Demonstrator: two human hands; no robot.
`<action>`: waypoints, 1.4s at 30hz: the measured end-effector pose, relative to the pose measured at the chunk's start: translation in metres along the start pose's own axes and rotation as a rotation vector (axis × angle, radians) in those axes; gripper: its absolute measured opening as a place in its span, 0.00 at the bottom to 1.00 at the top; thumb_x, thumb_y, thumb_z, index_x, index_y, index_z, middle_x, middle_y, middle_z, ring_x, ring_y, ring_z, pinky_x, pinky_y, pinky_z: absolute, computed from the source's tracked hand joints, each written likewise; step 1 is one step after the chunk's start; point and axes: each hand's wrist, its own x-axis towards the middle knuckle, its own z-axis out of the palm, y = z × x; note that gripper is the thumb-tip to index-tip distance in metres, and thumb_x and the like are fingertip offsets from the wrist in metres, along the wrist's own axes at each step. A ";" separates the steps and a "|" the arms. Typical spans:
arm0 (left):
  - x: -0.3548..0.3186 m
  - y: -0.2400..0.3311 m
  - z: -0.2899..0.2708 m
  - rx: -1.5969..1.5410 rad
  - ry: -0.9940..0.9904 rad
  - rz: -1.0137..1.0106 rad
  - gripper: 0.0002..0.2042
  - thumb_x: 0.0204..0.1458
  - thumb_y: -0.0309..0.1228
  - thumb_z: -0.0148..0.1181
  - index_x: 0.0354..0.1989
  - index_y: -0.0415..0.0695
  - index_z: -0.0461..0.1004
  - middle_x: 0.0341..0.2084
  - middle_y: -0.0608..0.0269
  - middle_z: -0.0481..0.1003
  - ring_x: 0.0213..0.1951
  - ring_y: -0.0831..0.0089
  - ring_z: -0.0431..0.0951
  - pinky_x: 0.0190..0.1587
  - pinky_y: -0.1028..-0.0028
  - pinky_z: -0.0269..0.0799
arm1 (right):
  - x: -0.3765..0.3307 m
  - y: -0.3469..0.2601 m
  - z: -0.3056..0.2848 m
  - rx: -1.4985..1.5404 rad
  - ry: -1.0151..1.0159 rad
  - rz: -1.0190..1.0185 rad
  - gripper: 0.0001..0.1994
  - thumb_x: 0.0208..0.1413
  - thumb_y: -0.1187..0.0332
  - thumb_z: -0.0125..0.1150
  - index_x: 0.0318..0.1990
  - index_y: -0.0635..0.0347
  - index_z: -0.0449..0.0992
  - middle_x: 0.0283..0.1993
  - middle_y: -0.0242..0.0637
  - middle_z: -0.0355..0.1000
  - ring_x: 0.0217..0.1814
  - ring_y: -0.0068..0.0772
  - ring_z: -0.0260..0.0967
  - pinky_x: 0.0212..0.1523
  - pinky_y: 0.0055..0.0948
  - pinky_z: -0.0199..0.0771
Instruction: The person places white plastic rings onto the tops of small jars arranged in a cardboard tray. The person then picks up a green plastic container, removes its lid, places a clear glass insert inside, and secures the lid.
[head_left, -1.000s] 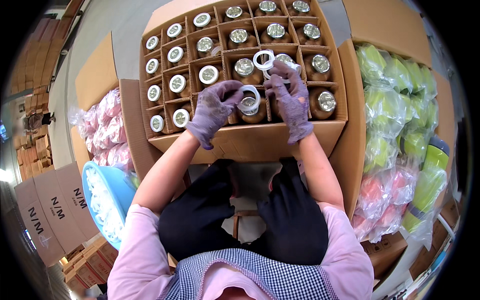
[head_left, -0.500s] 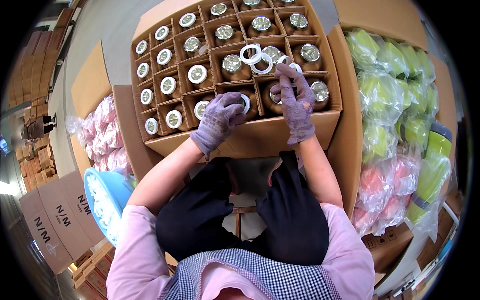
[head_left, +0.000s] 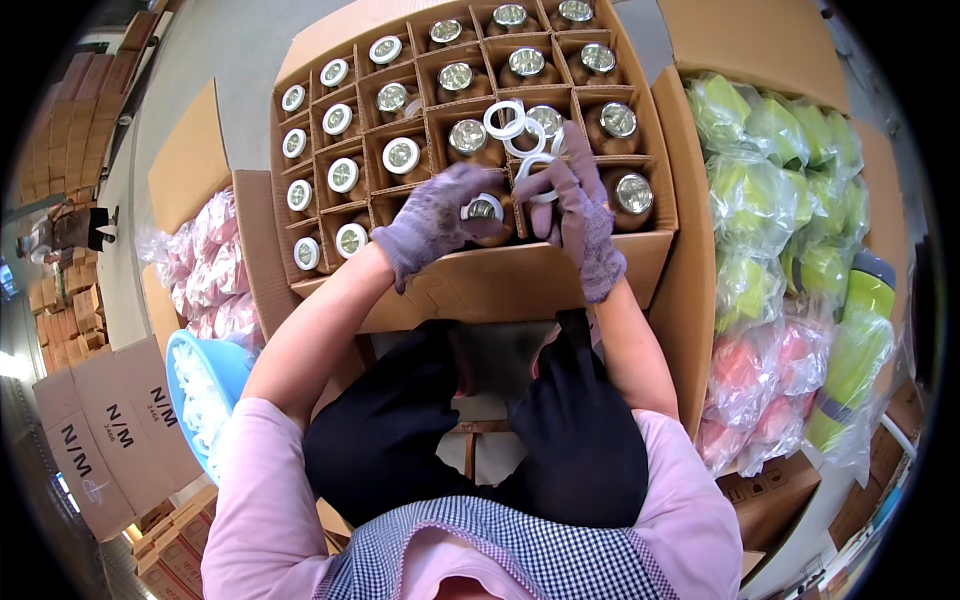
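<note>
Right in front of you stands the divided carton (head_left: 500, 283), the row of cells nearest you just beyond your knees. The right-hand carton (head_left: 686, 290), to its right, holds clear bags of green pieces (head_left: 745, 205) and pink pieces (head_left: 738, 375); the left-hand carton (head_left: 262, 235), on the other side, holds pink bagged packs (head_left: 207, 262). Near your left arm, the blue basin (head_left: 228, 372) is filled with small white pieces (head_left: 195, 395).

Your gloved hands work over the nearest cells. Your left hand (head_left: 437, 222) has its fingers bent around the side of the front bottle (head_left: 486, 208); you seem to be touching the white ring around its top, though I cannot tell whether you grip it. Your right hand (head_left: 583, 218), fingers partly curled, holds several loose white rings (head_left: 521, 178); overlap hides exactly how each one hangs.

The brown bottles (head_left: 469, 137) stand upright in their cells, long axis vertical, silvery tops pointing up. Those in the two leftmost columns wear white rings. Of the loose ones, the farthest turns its round opening toward you, and the nearest sits tilted at your right fingertips.
</note>
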 end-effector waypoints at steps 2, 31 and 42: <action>0.001 0.016 -0.001 -0.038 0.242 0.082 0.24 0.46 0.27 0.71 0.55 0.44 0.75 0.48 0.57 0.76 0.51 0.60 0.77 0.52 0.65 0.77 | -0.003 -0.009 0.007 0.021 -0.069 0.132 0.30 0.69 0.59 0.46 0.74 0.57 0.47 0.30 0.36 0.76 0.15 0.13 0.60 0.13 0.14 0.53; 0.022 -0.008 0.006 -0.645 0.448 -0.124 0.22 0.49 0.24 0.71 0.54 0.42 0.72 0.45 0.64 0.75 0.41 0.76 0.78 0.46 0.73 0.77 | 0.059 -0.014 0.025 0.014 -0.180 0.205 0.26 0.71 0.56 0.46 0.67 0.64 0.59 0.44 0.38 0.77 0.30 0.18 0.73 0.25 0.13 0.66; 0.033 -0.017 -0.022 -0.902 0.357 -0.499 0.13 0.58 0.28 0.63 0.50 0.38 0.77 0.31 0.64 0.80 0.30 0.80 0.79 0.36 0.78 0.76 | 0.065 -0.030 0.031 -0.271 -0.081 0.255 0.29 0.62 0.58 0.62 0.67 0.63 0.63 0.43 0.41 0.77 0.30 0.23 0.76 0.20 0.16 0.70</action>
